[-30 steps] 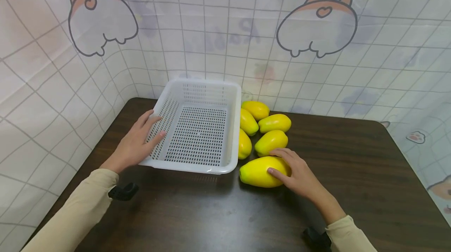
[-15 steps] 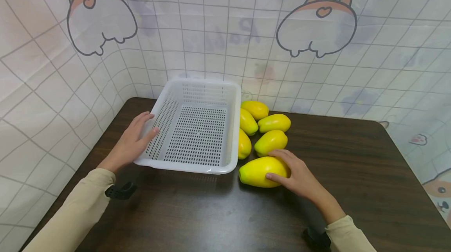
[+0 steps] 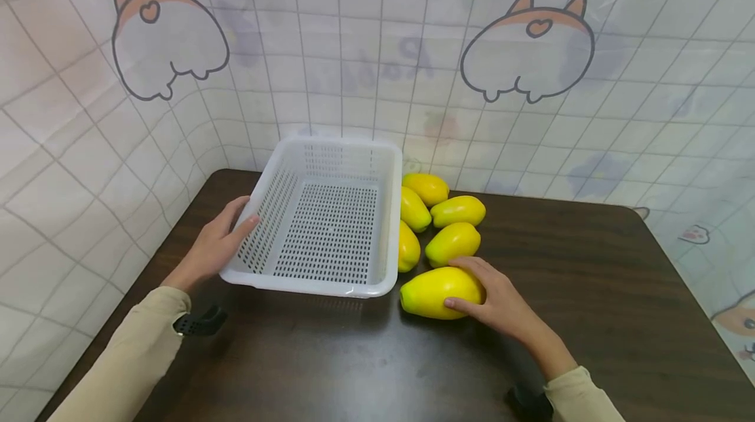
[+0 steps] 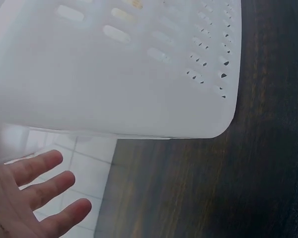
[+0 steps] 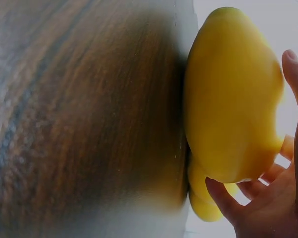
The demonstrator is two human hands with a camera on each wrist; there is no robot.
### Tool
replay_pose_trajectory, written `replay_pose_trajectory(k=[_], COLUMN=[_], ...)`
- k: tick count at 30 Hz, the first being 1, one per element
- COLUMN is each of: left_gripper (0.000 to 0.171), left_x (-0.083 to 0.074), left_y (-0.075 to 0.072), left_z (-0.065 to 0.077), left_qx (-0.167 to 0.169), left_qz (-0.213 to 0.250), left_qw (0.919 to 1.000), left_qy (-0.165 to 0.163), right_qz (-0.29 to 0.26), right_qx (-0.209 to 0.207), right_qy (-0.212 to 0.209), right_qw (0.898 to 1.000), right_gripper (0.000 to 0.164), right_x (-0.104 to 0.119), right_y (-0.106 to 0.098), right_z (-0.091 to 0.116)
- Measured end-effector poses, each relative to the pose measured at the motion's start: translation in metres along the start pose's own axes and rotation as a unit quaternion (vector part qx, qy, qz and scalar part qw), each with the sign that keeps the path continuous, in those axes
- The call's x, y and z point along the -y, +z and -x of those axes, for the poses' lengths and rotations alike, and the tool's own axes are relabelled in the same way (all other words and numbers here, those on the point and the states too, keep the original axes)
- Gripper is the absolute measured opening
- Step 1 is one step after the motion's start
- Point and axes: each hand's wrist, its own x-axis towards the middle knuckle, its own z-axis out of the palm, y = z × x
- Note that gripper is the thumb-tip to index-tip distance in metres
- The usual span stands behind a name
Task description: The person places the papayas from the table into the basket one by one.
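Note:
My left hand [image 3: 209, 245] is at the left rim of a white perforated plastic basket [image 3: 309, 287]. In the head view its thumb lies over the rim, while the other fingers are outside the wall. The left wrist view shows three fingers [image 4: 52, 191] straight and spread below the basket rim. My right hand [image 3: 495, 294] has thumb and fingers around the right end of a large yellow papaya [image 3: 436, 294], which lies on the dark table just right of the basket's near corner. In the right wrist view, fingertips reach the papaya's [image 5: 233, 99] lower end.
Several more yellow papayas [image 3: 457, 211] lie grouped along the basket's right side on the wood-grain table [image 3: 590, 291]. A white grid-patterned cloth [image 3: 354, 48] with cartoon animals hangs behind and at both sides.
My left hand has drawn back a little leftward, its fingers leaving the basket's inside for the outer side of the rim. The basket's near left corner has shifted slightly left. The papaya has hardly moved.

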Motion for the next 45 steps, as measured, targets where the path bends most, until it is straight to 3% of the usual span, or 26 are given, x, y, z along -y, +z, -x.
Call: replay_pose_trajectory(k=[9,17,24,34,45], left_gripper=[0.066,0.054,0.048,0.044,0.035], left_x=[0.006,0.018,0.031,0.04,0.054], left_y=[0.003,-0.001,0.001,0.0,-0.004], left_z=[-0.002,-0.005,-0.01,-0.017,-0.026], left_qx=[0.033,0.069,0.078,0.072,0.108], left_qz=[0.073,0.182,0.244,0.278,0.319], left_qw=[0.9961,0.9794,0.9662,0.9575,0.9416], left_qy=[-0.038,-0.053,-0.031,-0.027,0.007], right_qz=[-0.005,-0.008,-0.007,-0.009,-0.01], right_qx=[0.002,0.004,0.0,0.0,0.02], right_qy=[0.005,0.006,0.002,0.009,0.007], right_qw=[1.0,1.0,1.0,1.0,1.0], right_gripper=[0.067,0.07,0.069,0.069,0.079], right_x=[-0.002,-0.002,-0.003,-0.005,-0.004], right_y=[0.004,0.005,0.007,0.008,0.005], right_z=[0.001,0.001,0.001,0.001,0.003])
